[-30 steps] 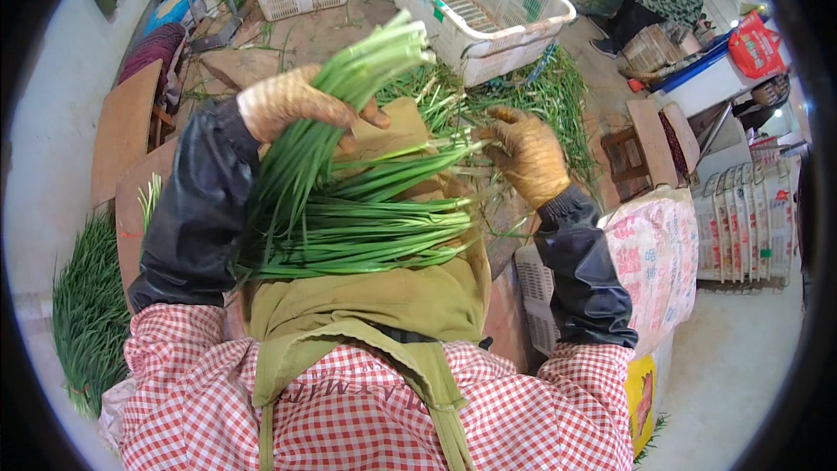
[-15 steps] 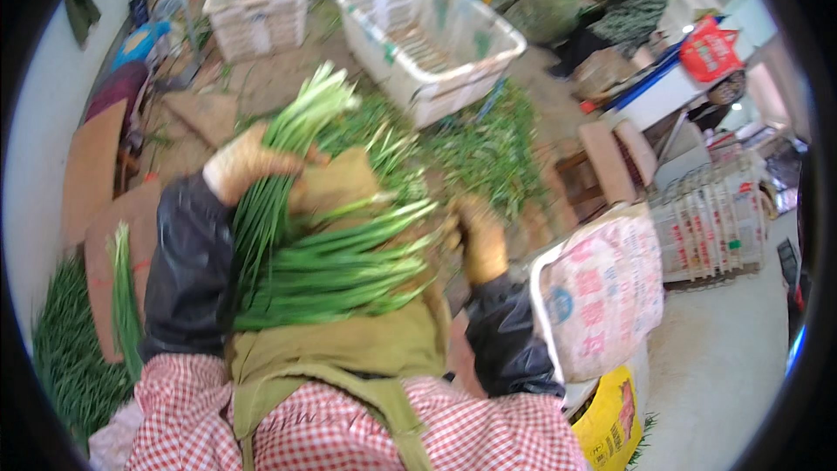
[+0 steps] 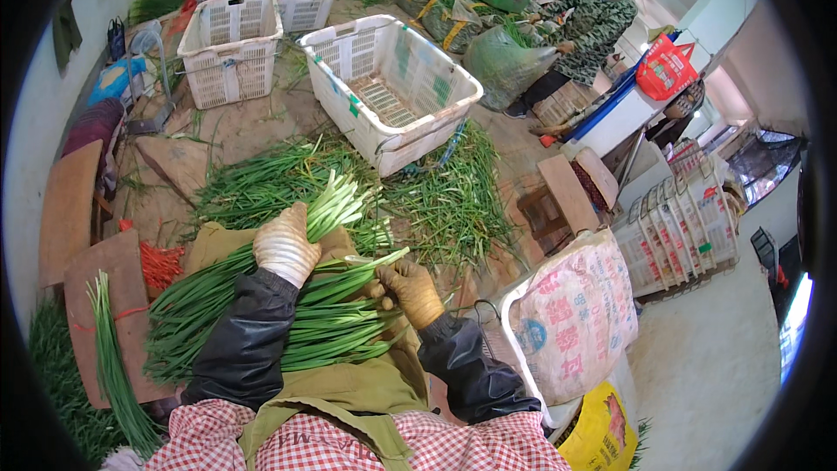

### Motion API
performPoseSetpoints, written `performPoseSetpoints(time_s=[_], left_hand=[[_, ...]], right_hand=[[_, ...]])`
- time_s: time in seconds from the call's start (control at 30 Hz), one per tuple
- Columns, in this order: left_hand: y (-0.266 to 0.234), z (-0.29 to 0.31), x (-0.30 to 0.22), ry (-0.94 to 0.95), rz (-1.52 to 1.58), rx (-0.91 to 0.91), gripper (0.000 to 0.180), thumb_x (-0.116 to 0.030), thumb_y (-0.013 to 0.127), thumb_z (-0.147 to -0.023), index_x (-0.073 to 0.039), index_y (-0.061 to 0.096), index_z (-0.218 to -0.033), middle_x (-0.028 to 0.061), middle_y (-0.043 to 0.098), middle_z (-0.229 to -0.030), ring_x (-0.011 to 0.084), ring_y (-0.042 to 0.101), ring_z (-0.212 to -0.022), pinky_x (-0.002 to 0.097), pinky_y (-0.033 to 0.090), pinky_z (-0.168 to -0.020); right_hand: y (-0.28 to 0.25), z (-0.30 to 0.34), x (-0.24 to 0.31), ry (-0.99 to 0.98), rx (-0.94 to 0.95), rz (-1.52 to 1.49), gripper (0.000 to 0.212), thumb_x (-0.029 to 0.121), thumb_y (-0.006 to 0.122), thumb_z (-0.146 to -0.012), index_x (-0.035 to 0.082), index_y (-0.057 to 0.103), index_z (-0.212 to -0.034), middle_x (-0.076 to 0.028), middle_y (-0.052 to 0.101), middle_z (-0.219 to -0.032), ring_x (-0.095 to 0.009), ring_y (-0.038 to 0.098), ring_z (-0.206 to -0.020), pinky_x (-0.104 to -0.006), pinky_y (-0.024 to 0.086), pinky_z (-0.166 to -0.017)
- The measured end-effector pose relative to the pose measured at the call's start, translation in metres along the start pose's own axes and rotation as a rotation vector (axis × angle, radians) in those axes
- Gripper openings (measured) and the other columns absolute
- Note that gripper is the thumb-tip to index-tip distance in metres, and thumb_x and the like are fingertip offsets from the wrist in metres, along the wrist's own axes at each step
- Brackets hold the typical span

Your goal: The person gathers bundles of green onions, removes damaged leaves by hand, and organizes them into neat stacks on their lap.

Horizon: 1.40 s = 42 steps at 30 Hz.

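Observation:
My left hand, in a pale glove with a brownish stain, is closed around a thick bunch of green chives. Their whitish stem ends point up and away to the right. More loose chives lie across the olive apron on my lap. At their stem ends, my right hand, in a yellowish-brown glove, has its fingers bent and closed on a few chive stems. Trimmed green leaves cover the floor ahead. A thin bundle of chives lies on a brown board to my left.
A large white crate stands ahead, with another white crate farther left. Red ties lie near the board. On my right is a white sack in a white-rimmed container. A person in camouflage handles a filled bag.
My left hand has moved right and nearer with its bunch, which now fans out leftward. The right hand has come left to the stem ends on my lap. The view has tilted up.

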<state>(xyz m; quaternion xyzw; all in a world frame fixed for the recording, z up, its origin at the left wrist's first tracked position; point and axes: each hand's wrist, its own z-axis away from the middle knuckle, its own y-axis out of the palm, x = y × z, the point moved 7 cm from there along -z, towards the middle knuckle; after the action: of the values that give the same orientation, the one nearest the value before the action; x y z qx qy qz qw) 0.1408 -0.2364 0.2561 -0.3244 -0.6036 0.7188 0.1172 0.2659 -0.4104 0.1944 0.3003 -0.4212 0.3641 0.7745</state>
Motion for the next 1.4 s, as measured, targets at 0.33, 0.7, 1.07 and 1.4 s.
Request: performPoseSetpoints(time_s=[0.33,0.7,1.07,1.4], left_hand=[[0.023,-0.009,0.008,0.003,-0.072,0.035,0.058,-0.038,0.072,-0.074,-0.007,0.048,-0.117,0.0076,0.059,-0.111,0.0237,0.062,-0.097,0.0334,0.051,-0.081],[0.032,-0.016,0.022,0.014,0.011,0.009,0.066,-0.039,0.071,-0.074,-0.005,0.046,-0.126,0.011,0.059,-0.117,0.0255,0.06,-0.104,0.0338,0.049,-0.087],[0.032,-0.017,0.023,0.043,0.071,-0.019,0.068,-0.036,0.07,-0.074,-0.003,0.045,-0.127,0.0134,0.057,-0.121,0.0266,0.057,-0.109,0.0347,0.046,-0.091],[0.028,-0.019,0.024,0.033,0.222,-0.03,0.044,-0.027,0.068,-0.072,-0.005,0.051,-0.105,0.0205,0.062,-0.096,0.0375,0.058,-0.092,0.0414,0.049,-0.082]], right_hand=[[0.011,0.023,0.016,-0.074,-0.026,0.211,0.016,0.009,0.049,-0.095,-0.004,0.056,-0.102,-0.006,0.06,-0.074,-0.01,0.055,-0.053,-0.0223,0.045,-0.044],[0.022,0.029,0.032,-0.065,-0.055,0.485,0.016,0.013,0.048,-0.095,-0.002,0.052,-0.097,-0.007,0.062,-0.065,-0.013,0.058,-0.048,-0.0247,0.045,-0.042],[-0.059,-0.003,0.041,-0.53,-0.394,0.918,0.008,0.009,0.055,-0.088,0.002,0.057,-0.091,-0.012,0.062,-0.064,-0.018,0.059,-0.048,-0.032,0.048,-0.047],[-0.095,0.027,0.103,-0.624,-0.326,1.108,0.067,-0.013,0.055,-0.074,0.013,0.043,-0.135,-0.013,0.055,-0.123,-0.025,0.057,-0.107,-0.0306,0.044,-0.093]])
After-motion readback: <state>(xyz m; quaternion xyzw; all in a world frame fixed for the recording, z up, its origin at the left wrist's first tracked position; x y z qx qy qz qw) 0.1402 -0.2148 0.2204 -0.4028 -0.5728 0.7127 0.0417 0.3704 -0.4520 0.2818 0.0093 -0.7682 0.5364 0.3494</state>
